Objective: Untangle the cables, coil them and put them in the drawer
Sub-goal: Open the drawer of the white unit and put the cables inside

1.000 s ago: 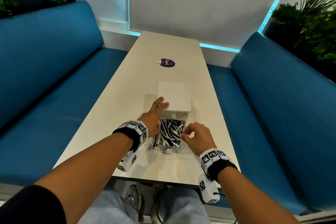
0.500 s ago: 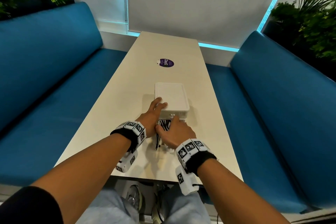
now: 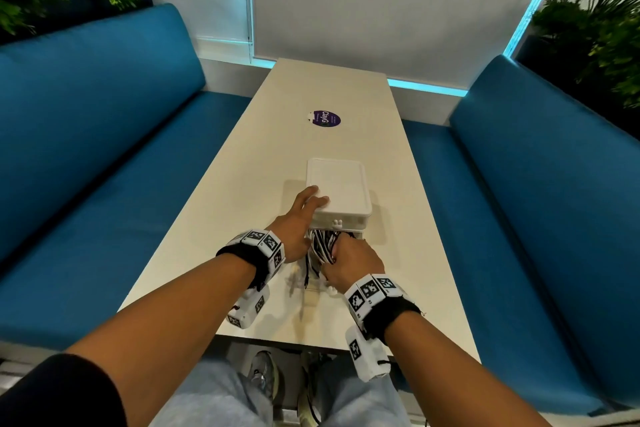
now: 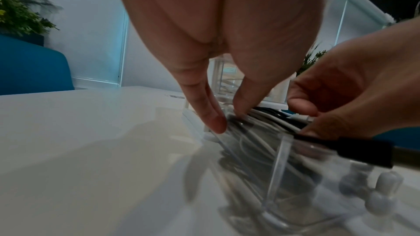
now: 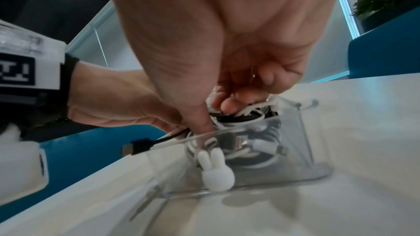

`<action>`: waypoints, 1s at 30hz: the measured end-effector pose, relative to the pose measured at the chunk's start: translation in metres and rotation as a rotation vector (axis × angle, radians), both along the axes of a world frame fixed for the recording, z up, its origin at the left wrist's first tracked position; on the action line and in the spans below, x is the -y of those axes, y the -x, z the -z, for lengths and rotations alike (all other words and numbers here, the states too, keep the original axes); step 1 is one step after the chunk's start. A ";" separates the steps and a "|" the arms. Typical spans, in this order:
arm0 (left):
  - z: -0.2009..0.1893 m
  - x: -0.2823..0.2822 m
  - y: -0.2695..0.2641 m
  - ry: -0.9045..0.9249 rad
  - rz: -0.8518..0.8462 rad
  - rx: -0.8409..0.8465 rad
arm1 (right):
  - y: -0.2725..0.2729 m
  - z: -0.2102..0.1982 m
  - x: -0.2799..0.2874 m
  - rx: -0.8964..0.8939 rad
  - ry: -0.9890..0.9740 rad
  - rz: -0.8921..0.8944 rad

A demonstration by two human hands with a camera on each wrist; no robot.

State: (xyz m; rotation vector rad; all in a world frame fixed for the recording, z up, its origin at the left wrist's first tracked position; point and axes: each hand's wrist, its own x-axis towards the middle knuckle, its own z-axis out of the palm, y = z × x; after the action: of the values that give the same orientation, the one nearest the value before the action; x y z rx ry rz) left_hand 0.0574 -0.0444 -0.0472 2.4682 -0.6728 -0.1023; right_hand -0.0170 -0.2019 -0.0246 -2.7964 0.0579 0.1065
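Note:
A white drawer box (image 3: 341,184) stands mid-table with its clear drawer (image 3: 313,284) pulled out towards me. Black and white cables (image 3: 322,244) lie bundled inside it. My left hand (image 3: 298,218) rests on the box's near left corner with straight fingers (image 4: 211,116). My right hand (image 3: 349,260) reaches into the drawer, thumb and curled fingers (image 5: 229,103) gripping the cables (image 5: 250,150). A black USB plug (image 5: 134,147) sticks out over the drawer's front rim. On the drawer's front sits a white rabbit-shaped knob (image 5: 216,171).
The long pale table (image 3: 277,156) runs away from me, with a purple sticker (image 3: 327,118) beyond the box. Blue benches (image 3: 121,184) (image 3: 536,201) flank it on both sides. Plants (image 3: 595,35) stand behind the bench backs. My knees are under the near edge.
My right hand came from the drawer's right side into the drawer and now grips the cables. The left hand has stayed on the box.

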 end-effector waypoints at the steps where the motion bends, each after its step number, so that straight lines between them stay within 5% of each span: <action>1: 0.000 0.000 0.000 0.001 0.003 0.002 | -0.001 0.001 0.001 -0.017 0.002 0.000; 12: -0.012 0.001 0.003 -0.090 -0.010 0.026 | -0.003 -0.006 -0.013 0.057 -0.007 -0.051; 22: -0.017 0.000 -0.005 -0.158 -0.008 0.069 | -0.005 -0.018 -0.004 -0.259 -0.133 -0.131; 30: -0.023 0.007 -0.005 -0.284 -0.062 0.199 | -0.006 -0.015 -0.014 -0.065 0.150 -0.203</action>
State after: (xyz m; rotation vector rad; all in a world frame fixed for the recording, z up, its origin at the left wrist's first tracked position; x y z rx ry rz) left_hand 0.0627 -0.0512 -0.0245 2.7962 -0.7049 0.0780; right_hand -0.0112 -0.1879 -0.0095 -2.9413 -0.2109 0.2524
